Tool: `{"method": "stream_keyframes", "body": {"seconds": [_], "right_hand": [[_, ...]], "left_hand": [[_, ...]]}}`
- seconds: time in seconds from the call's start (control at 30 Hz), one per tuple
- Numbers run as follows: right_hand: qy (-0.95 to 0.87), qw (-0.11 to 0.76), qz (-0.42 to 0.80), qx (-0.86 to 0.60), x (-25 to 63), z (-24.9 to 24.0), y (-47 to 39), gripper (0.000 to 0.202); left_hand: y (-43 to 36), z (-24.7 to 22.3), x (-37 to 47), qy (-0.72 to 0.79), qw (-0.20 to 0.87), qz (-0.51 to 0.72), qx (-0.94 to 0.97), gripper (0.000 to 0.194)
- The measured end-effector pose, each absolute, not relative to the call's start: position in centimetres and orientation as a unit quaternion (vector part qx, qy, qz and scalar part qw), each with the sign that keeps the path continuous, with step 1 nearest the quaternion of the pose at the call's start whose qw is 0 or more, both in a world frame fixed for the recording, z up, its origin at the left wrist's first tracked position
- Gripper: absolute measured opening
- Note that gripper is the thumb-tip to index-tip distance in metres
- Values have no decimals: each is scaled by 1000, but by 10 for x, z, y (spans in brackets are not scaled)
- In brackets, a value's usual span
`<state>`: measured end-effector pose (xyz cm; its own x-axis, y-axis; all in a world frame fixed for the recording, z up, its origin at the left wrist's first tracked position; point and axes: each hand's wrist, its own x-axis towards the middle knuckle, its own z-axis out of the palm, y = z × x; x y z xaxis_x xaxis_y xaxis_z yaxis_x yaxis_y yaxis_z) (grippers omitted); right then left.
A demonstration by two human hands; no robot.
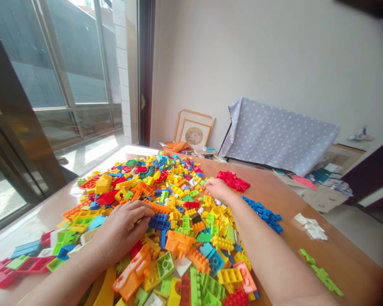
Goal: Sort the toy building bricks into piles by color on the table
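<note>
Mixed toy bricks (178,242) in many colours are heaped across the wooden table. My left hand (124,227) rests on the left middle of the heap, its fingers curled beside a dark blue brick (159,222); whether it grips anything is hidden. At the heap's right edge, my right hand (217,189) has its fingertips pressed together on small bricks, and what they hold is too small to make out. Just beyond that hand lies a pile of red bricks (232,181). Blue bricks (263,213) form another pile to the right of my right forearm.
White pieces (311,226) and light green pieces (321,272) lie on the right of the table (287,255). Behind it stand framed pictures (194,131) and an object under a dotted cloth (281,134). Glass doors are at the left.
</note>
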<state>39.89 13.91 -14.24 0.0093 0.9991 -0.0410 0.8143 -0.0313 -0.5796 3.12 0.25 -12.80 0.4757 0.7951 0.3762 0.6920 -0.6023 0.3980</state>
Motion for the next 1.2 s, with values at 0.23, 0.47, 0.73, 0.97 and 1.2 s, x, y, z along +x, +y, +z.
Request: {"method": "stream_keyframes", "body": {"seconds": [0.23, 0.47, 0.73, 0.97, 1.2], "right_hand": [[-696, 152, 161, -683, 396, -144, 143, 19], [-730, 141, 129, -656, 381, -138, 142, 20], [-804, 137, 126, -565, 336, -122, 154, 41], [-842, 67, 207, -493, 308, -116, 126, 61], [-843, 90, 317, -425, 316, -100, 88, 44]], "left_hand": [[2, -127, 32, 444, 104, 265, 849, 21], [2, -129, 32, 449, 107, 264, 847, 20], [-1, -126, 32, 453, 116, 263, 844, 21], [-3, -123, 36, 455, 111, 273, 841, 21], [-2, -122, 35, 448, 111, 267, 846, 21]]}}
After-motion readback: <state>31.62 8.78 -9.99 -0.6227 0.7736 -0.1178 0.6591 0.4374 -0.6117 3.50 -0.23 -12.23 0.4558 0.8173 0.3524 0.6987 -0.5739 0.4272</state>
